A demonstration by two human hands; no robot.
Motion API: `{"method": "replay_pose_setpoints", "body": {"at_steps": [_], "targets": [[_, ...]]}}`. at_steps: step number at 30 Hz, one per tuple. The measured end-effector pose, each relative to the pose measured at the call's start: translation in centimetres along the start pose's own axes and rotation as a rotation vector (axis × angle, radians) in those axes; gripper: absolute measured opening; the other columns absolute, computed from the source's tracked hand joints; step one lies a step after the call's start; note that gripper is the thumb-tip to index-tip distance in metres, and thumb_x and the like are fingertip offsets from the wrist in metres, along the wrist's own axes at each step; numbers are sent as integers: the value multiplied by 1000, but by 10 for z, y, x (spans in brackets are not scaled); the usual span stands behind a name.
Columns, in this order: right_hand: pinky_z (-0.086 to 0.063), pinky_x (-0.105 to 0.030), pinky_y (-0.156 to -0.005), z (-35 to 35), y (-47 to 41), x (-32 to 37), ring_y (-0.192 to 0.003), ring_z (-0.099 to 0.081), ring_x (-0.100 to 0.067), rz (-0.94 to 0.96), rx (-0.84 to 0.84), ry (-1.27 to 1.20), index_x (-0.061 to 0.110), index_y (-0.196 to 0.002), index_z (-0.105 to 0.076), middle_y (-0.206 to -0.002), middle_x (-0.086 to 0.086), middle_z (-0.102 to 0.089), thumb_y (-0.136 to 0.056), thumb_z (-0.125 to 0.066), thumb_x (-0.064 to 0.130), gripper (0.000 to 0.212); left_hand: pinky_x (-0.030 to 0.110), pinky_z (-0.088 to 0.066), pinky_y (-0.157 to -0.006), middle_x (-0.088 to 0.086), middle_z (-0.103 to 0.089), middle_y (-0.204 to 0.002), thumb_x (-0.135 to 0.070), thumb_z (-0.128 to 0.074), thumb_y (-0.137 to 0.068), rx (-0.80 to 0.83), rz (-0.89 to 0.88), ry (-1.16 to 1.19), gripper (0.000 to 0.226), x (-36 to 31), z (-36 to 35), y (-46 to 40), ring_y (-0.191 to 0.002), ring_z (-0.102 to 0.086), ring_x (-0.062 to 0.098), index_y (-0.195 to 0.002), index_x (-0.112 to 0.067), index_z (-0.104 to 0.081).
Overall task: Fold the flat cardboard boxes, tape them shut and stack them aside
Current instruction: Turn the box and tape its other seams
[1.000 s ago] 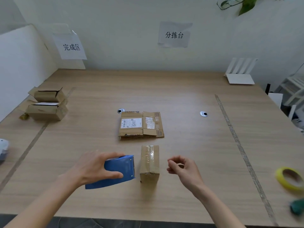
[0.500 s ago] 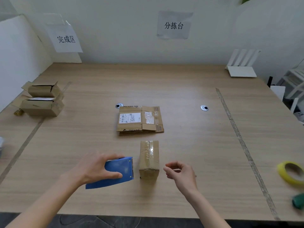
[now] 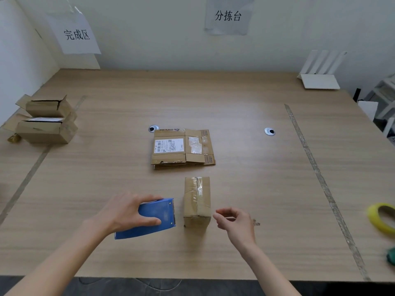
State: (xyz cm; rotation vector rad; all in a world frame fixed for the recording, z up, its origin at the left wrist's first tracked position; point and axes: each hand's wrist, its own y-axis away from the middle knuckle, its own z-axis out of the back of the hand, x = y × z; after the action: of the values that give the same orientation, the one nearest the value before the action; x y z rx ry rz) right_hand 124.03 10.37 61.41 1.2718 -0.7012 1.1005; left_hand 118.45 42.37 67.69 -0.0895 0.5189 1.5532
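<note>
From the taped box [image 3: 197,198], look right: the yellow tape roll [image 3: 378,216] and a green thing [image 3: 391,255] are both cut by the frame edge. The left hand [image 3: 128,211] hides much of the blue tape dispenser [image 3: 152,218]. The label [image 3: 168,145] on the flat cardboard beyond is too small to read.

Wooden table [image 3: 245,107]. Resting on it: taped box [image 3: 197,199] near the front edge, flat boxes [image 3: 182,148] at centre, two stacked boxes [image 3: 46,120] far left, router [image 3: 320,79] at rear right, yellow tape roll [image 3: 382,216] at right edge.
</note>
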Motion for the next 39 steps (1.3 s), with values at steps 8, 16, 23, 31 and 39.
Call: {"method": "replay_pose_setpoints", "body": {"at_steps": [8,16,23,31,39], "targets": [[-62,-30,-74,2,-12,-3,-77,-75,-20,-246,179,-249,8,-91,-82,-83,-12,-78,-78,-89,16,17,14,-45,-68,-38,-60,-93,-88,-56,-63,23,9,3,57,6,-8,-11,-83,-59,-11,-117,-77,-41],[-63,-31,-72,-8,-11,-8,-78,-75,-21,-146,145,-170,19,-93,-83,-86,-9,-80,-90,-77,10,11,16,-47,-66,-40,-58,-83,-85,-58,-62,31,-1,10,54,6,-13,-16,-77,-59,-11,-110,-86,-35],[-64,-31,-69,-14,-11,-2,-85,-75,-17,-112,76,-26,26,-115,-75,-91,-1,-78,-80,-87,19,38,15,-45,-64,-45,-54,-77,-84,-59,-62,25,-16,9,53,5,-16,-17,-79,-56,-15,-108,-87,-33],[-54,-22,-88,-19,6,4,-102,-66,-1,324,-227,342,31,-120,-67,-118,16,-68,-94,-73,23,28,13,-43,-63,-42,-57,-82,-85,-57,-63,25,-6,13,53,13,-12,-13,-83,-57,-15,-112,-82,-38],[-11,-27,-127,-76,3,25,-152,-13,1,668,284,771,23,-160,-30,-167,14,-19,-107,-44,40,57,12,-39,-59,-41,-56,-76,-82,-59,-62,18,6,-25,64,13,-3,-10,-83,-54,-17,-124,-72,-44]]}}
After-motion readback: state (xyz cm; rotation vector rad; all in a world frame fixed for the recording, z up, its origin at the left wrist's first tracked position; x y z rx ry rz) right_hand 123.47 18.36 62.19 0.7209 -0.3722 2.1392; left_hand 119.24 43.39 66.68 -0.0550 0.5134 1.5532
